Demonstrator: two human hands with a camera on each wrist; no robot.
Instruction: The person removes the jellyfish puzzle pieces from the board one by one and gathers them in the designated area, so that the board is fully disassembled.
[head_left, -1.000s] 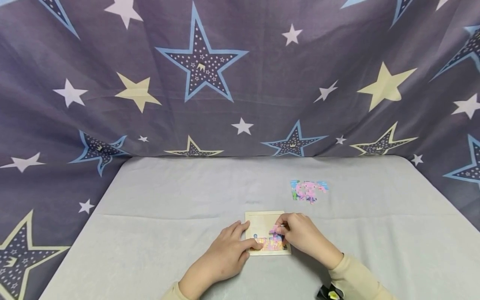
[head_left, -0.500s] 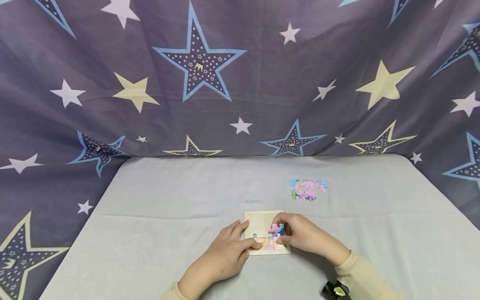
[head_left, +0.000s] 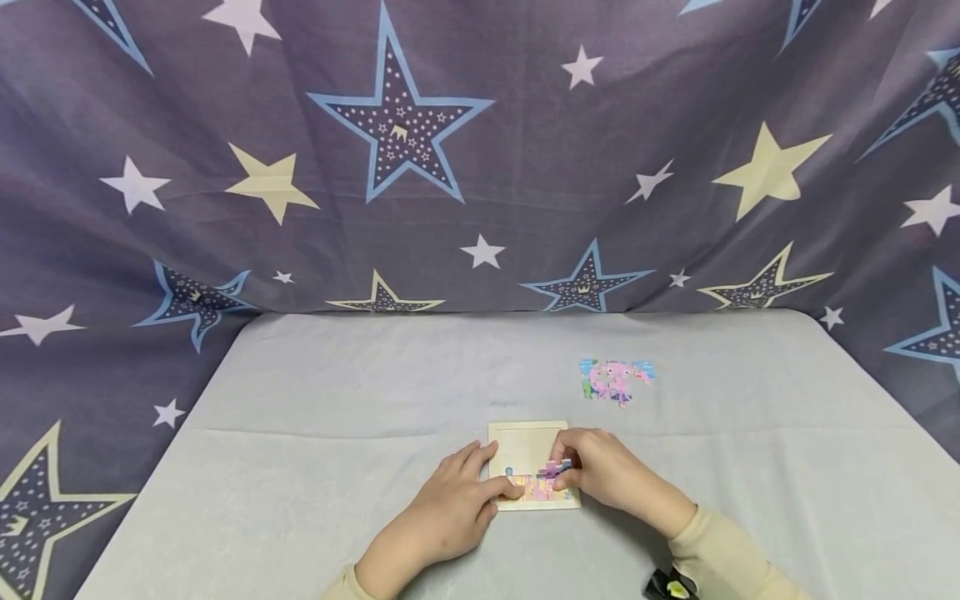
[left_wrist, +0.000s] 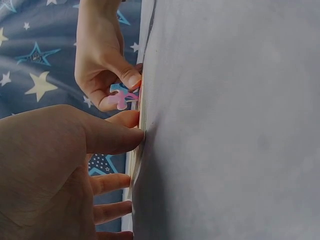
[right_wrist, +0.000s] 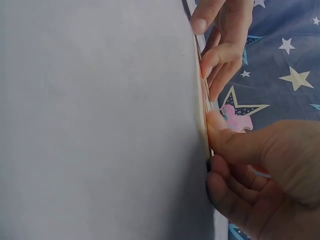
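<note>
A shallow square wooden puzzle tray (head_left: 522,443) lies on the cloth-covered table. Jigsaw pieces (head_left: 536,490) with pink and yellow print fill part of its near side. My left hand (head_left: 459,504) spreads over the tray's left side, fingers extended, one fingertip resting on the leftmost pieces. Between thumb and fingers, my right hand (head_left: 606,468) pinches a pink-and-blue jigsaw piece (left_wrist: 120,98). That piece is tilted above the row at the tray's right side, its knobs showing in the left wrist view. My right fingers cover the tray's right edge. Whether the piece touches the row, I cannot tell.
Behind the tray, to the right, lies a group of jigsaw pieces (head_left: 617,382) showing a pink cartoon figure. The grey-white cloth (head_left: 337,375) has shallow creases. A star-patterned curtain (head_left: 450,225) hangs behind the table. A black object (head_left: 670,585) sits by the right sleeve.
The right hand has tipped the pinched piece, raised with its printed face visible half a second ago, to a flatter angle lower over the row. The left hand stays in place.
</note>
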